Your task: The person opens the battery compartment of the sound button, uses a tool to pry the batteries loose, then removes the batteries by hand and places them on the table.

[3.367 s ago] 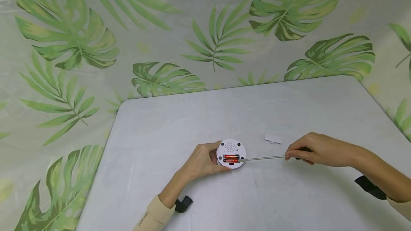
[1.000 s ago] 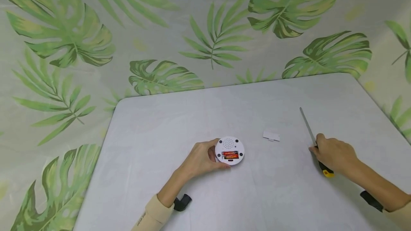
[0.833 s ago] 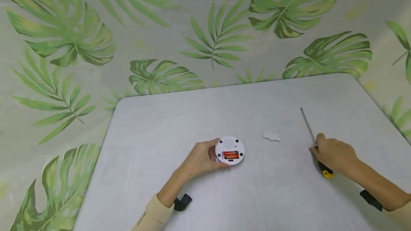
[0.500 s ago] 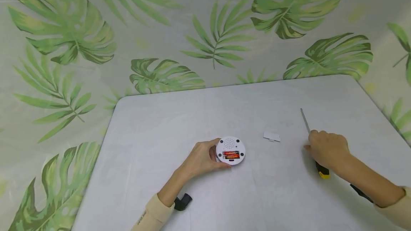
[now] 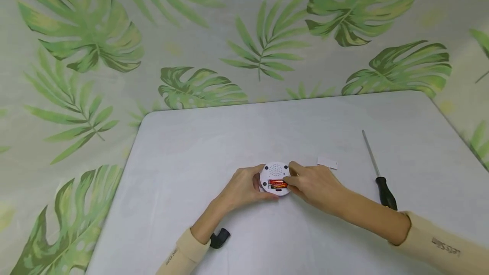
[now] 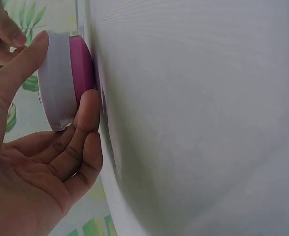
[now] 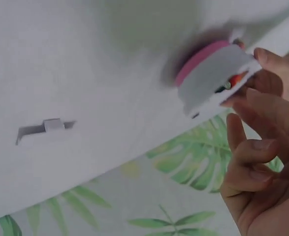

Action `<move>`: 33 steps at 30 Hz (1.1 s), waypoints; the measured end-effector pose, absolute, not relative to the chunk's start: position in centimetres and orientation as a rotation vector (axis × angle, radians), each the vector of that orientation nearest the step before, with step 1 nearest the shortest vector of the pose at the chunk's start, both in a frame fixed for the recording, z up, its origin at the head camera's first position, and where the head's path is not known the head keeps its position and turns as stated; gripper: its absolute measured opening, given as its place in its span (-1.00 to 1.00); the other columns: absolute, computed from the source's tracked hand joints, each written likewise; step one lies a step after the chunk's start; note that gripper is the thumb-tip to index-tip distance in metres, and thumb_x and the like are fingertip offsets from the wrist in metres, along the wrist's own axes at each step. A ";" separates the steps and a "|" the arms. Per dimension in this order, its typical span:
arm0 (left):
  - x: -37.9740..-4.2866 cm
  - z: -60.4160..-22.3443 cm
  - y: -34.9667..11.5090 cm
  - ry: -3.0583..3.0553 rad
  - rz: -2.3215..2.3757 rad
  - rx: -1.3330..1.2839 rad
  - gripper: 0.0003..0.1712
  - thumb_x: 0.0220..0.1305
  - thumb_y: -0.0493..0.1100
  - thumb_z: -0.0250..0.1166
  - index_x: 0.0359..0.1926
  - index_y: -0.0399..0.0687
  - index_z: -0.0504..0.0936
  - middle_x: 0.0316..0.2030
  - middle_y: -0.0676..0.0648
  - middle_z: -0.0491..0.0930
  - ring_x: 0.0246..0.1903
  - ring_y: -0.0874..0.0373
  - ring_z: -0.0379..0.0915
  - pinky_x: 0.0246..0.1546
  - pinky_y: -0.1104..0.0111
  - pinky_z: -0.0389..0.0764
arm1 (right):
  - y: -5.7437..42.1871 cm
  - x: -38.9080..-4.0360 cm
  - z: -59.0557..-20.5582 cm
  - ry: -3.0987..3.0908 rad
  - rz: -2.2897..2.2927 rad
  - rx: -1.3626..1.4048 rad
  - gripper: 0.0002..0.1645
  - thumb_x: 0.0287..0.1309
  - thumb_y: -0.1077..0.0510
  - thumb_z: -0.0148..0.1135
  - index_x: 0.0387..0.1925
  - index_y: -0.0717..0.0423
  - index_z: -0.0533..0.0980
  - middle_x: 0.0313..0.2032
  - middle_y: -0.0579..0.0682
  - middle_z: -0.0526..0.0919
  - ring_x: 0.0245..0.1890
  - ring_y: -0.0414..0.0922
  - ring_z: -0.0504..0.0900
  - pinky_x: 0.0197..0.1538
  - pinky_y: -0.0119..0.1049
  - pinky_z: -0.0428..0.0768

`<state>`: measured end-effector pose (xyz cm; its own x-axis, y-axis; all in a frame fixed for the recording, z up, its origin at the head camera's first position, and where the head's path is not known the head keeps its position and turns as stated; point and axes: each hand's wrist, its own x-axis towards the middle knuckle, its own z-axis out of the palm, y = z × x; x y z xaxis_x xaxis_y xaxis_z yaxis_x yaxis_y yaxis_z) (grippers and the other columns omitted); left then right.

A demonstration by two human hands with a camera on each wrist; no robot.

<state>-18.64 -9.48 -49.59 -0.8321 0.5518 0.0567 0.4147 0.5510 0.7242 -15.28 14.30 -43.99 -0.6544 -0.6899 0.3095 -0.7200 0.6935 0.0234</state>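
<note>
My left hand (image 5: 240, 186) grips a round white device (image 5: 276, 169) by its left side, thumb at the near edge and fingers at the far edge. Its perforated face with dark round feet is turned up; the left wrist view shows a pink part (image 6: 82, 71) underneath. Two red batteries (image 5: 276, 183) lie side by side in the uncovered compartment. Over the compartment's right end reaches my right hand (image 5: 318, 185), with its thumb and fingertips right at the battery ends. In the right wrist view, those fingers are loosely bent close to one battery end (image 7: 227, 85).
A screwdriver (image 5: 385, 190) with a black handle lies on the right of the white table (image 5: 214, 139), its shaft pointing away. The small white battery cover (image 5: 327, 163) lies just beyond my right hand. Leaf-patterned cloth (image 5: 191, 33) hangs behind the table.
The screwdriver tip was at the batteries earlier. My right hand has since laid the screwdriver down at right and come left to the device. The left hand keeps its grip.
</note>
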 end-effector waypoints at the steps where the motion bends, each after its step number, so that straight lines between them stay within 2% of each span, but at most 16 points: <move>1: -18.6 -49.6 -9.4 2.608 1.142 0.821 -0.27 -0.04 0.06 0.69 0.13 -0.08 0.63 -0.45 0.07 0.64 -0.54 0.36 0.42 -0.54 0.57 0.42 | 14.1 -15.2 -44.3 -2.597 0.139 1.121 -0.81 -0.05 0.18 0.65 -0.36 0.00 0.75 -0.38 -0.10 0.53 -0.64 -0.31 0.41 -0.62 -0.55 0.29; 9: -18.7 -49.5 -9.3 2.602 1.134 0.835 -0.35 -0.04 0.06 0.69 0.05 -0.04 0.64 -0.47 0.03 0.65 -0.55 0.37 0.41 -0.55 0.57 0.40 | 13.8 -15.0 -45.9 -2.509 0.044 1.111 -0.76 -0.08 0.23 0.65 -0.31 0.10 0.75 -0.34 -0.04 0.53 -0.64 -0.28 0.34 -0.63 -0.52 0.23; 15: -18.8 -49.4 -9.1 2.600 1.124 0.853 -0.37 -0.05 0.05 0.70 0.01 -0.02 0.65 -0.45 0.03 0.67 -0.54 0.32 0.43 -0.54 0.57 0.39 | 14.1 -14.7 -46.5 -2.394 -0.128 1.174 -0.67 -0.21 0.34 0.67 -0.32 0.17 0.72 -0.29 -0.03 0.56 -0.62 -0.21 0.46 -0.59 -0.46 0.32; 18: -18.9 -49.3 -9.0 2.603 1.117 0.851 -0.39 -0.05 0.05 0.70 -0.01 -0.03 0.65 -0.46 0.01 0.67 -0.55 0.32 0.43 -0.54 0.57 0.39 | 14.1 -14.8 -46.6 -2.332 -0.184 1.206 -0.67 -0.25 0.37 0.65 -0.37 0.19 0.66 -0.31 -0.04 0.53 -0.63 -0.21 0.43 -0.59 -0.45 0.30; 23: -18.9 -49.3 -9.1 2.600 1.117 0.852 -0.37 -0.06 0.04 0.70 0.01 -0.05 0.65 -0.45 0.02 0.67 -0.54 0.34 0.42 -0.54 0.57 0.40 | 14.0 -14.9 -46.6 -2.384 -0.200 1.193 -0.67 -0.19 0.36 0.65 -0.38 0.21 0.63 -0.31 0.00 0.55 -0.67 -0.21 0.33 -0.61 -0.47 0.23; 33: -18.7 -49.4 -9.2 2.600 1.139 0.841 -0.34 -0.06 0.04 0.70 0.05 -0.05 0.66 -0.46 0.03 0.66 -0.54 0.33 0.45 -0.53 0.57 0.43 | 14.1 -15.1 -46.5 -2.456 -0.085 1.148 -0.73 -0.05 0.26 0.62 -0.38 0.21 0.62 -0.33 0.00 0.55 -0.69 -0.25 0.32 -0.62 -0.48 0.20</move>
<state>-18.70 -9.16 -49.44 -0.8234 0.5645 0.0584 0.4256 0.5461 0.7216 -15.12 14.06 -46.51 -0.5677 -0.7445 0.3513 -0.7185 0.6564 0.2301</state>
